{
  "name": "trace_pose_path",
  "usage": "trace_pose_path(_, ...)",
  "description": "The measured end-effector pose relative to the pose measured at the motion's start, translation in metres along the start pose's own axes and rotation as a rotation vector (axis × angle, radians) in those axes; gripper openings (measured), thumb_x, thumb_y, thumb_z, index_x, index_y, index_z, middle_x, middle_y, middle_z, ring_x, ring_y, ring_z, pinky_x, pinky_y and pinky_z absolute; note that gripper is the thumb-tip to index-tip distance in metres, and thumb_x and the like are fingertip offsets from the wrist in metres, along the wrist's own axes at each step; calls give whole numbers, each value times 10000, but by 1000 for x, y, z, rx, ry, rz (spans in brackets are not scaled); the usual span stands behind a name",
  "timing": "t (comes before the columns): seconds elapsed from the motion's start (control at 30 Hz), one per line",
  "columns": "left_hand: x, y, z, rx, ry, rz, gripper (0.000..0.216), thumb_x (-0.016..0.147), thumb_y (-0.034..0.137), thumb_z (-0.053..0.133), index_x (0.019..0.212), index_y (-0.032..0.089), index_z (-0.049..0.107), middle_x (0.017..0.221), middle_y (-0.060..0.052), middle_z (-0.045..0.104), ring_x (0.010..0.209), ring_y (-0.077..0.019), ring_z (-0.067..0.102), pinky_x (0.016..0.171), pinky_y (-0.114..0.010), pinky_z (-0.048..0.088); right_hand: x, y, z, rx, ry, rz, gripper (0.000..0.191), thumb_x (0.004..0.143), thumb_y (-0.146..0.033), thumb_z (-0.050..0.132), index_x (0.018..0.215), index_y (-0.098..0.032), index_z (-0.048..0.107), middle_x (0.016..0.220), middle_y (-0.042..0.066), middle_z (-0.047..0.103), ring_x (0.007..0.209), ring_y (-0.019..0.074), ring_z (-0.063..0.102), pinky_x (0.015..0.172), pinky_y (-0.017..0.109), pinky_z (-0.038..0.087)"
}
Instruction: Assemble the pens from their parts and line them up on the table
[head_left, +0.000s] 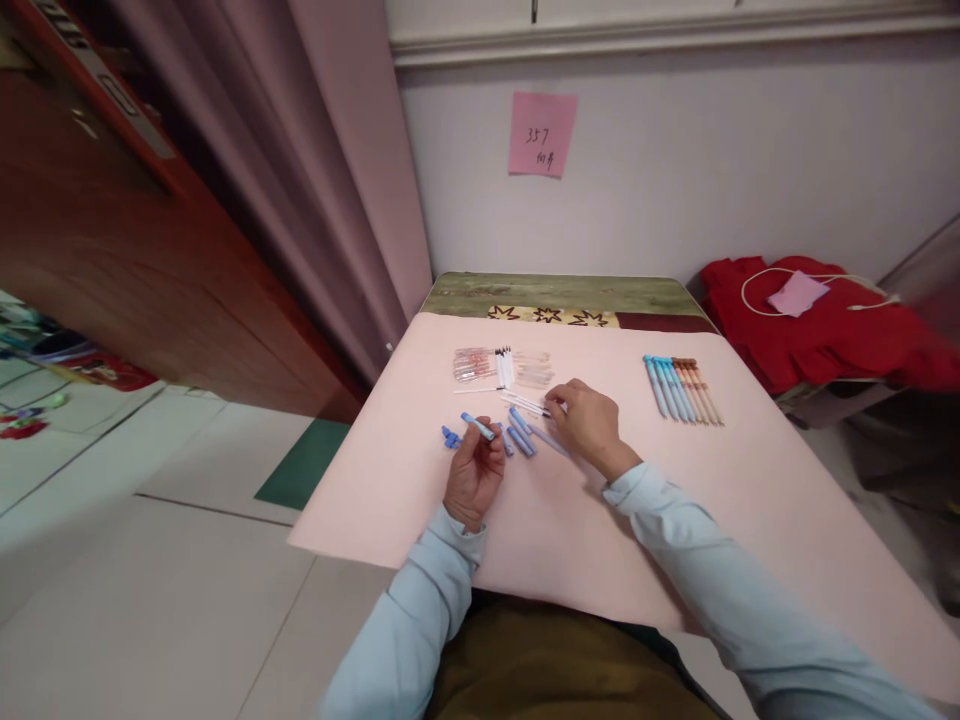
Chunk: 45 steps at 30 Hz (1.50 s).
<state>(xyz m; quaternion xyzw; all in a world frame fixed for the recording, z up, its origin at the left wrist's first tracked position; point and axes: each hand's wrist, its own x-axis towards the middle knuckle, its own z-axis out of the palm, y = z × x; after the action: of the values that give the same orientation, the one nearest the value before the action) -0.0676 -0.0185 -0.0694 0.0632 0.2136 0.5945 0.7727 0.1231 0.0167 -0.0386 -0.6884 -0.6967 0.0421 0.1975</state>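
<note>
In my left hand I hold a short blue tube, my fingers closed narrowly around it just above the pink surface. It is slim and straight, tilted down toward the right, vivid blue at its upper left end and paler along its middle; finer marks are too small for me to read.

My right hand is lowered to the surface, fingers drawn close together at the dark ends of some thin white sticks; I cannot tell whether they grip one.

Between my hands lie more blue tubes, plump and darker blue, side by side at a slant. Small deep-blue pieces sit just left of my held tube. Farther off, upright dark-tipped white sticks lie between reddish clear pieces and paler clear ones. Well to the right, blue and brown pens lie in a neat row.
</note>
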Motion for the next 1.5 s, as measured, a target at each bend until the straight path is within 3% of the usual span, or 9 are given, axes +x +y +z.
trace_pose_path(0.5,-2,0,5,-1,17,-33,102,884,234,664,861,137,682,769,-21,632,584,-38,556,500,-92,469,50,-51,28,-137,-200,-119,290,951,-308,465,1015,-250,743,1102,66,711,963,203,655,750,264,435)
trace_pose_path(0.8,-3,-1,2,-1,1,-70,115,867,250,691,873,136,677,769,-19,635,580,-32,567,498,-83,470,67,-69,43,-230,-271,-91,305,913,-245,514,1067,-91,728,1053,214,716,1015,289,672,840,334,473)
trace_pose_path(0.97,-3,0,3,-8,4,-77,111,887,242,664,855,137,669,769,-17,625,583,-30,571,502,-78,472,72,-75,42,-253,-295,-52,320,850,-213,578,1104,-70,710,1059,235,714,1020,311,677,838,353,487)
trace_pose_path(1.1,-4,1,4,-26,-3,-72,112,911,220,632,861,127,669,782,-18,622,576,-19,571,510,-65,481,69,-77,33,-226,-307,-68,255,802,-223,628,1002,-108,737,1014,186,737,972,282,693,797,302,483)
trace_pose_path(1.2,-5,1,3,-46,5,-70,122,932,194,596,880,114,672,801,-19,629,583,-9,585,538,-52,500,59,-73,19,-210,-260,-66,244,863,-250,558,1013,-144,719,1006,146,745,949,258,694,768,292,474)
trace_pose_path(1.27,-4,1,3,-48,30,-79,116,934,177,588,895,110,673,828,-23,643,595,-9,604,551,-51,512,46,-67,7,-164,-173,-32,263,910,-263,493,1049,-159,690,968,127,748,904,246,696,744,300,469)
trace_pose_path(1.37,-3,1,3,-37,77,-92,107,933,145,577,902,109,673,872,-34,672,624,-20,641,574,-58,531,17,-57,-8,158,1,-4,156,872,-293,554,910,-197,671,804,47,737,740,200,680,672,281,460)
trace_pose_path(1.5,-1,-1,3,-27,110,-93,146,943,103,535,910,103,677,888,-56,701,672,-42,680,620,-73,550,-24,-50,-15,761,-56,79,188,826,-380,619,826,-193,636,648,-1,675,563,146,620,554,250,457)
